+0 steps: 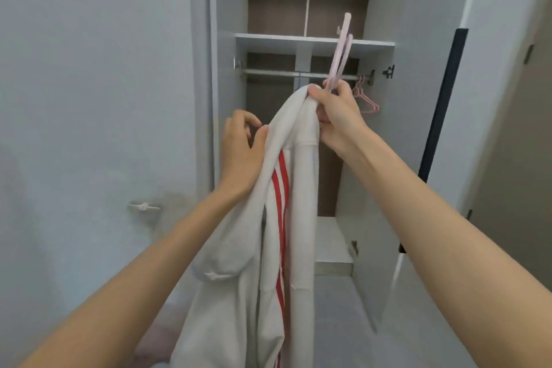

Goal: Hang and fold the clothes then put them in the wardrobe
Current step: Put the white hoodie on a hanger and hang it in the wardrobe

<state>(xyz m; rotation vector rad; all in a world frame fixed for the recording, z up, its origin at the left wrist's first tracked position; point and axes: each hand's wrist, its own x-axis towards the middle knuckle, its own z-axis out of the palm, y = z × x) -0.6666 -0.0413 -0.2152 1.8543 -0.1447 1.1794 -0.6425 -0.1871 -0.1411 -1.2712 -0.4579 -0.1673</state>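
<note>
Open white wardrobe (pixel 373 158) straight ahead, brown back panel, a shelf (pixel 313 40) above a metal rail (pixel 274 72), pale walls either side. Pink hangers (pixel 366 98) hang at the rail's right end, just behind the right hand. Right hand (pixel 337 116) is closed around the top of a white garment (pixel 286 218) with red stripes, and grips a pale pink hanger (pixel 340 51) in the same fist; hanger sticks up and tilts right, crossing in front of rail and shelf. Garment hangs down between both forearms, in front of the wardrobe opening, not on the rail. Left hand (pixel 242 152) half open, fingers curled, thumb and palm touching the garment's left edge, no firm grasp visible.
</note>
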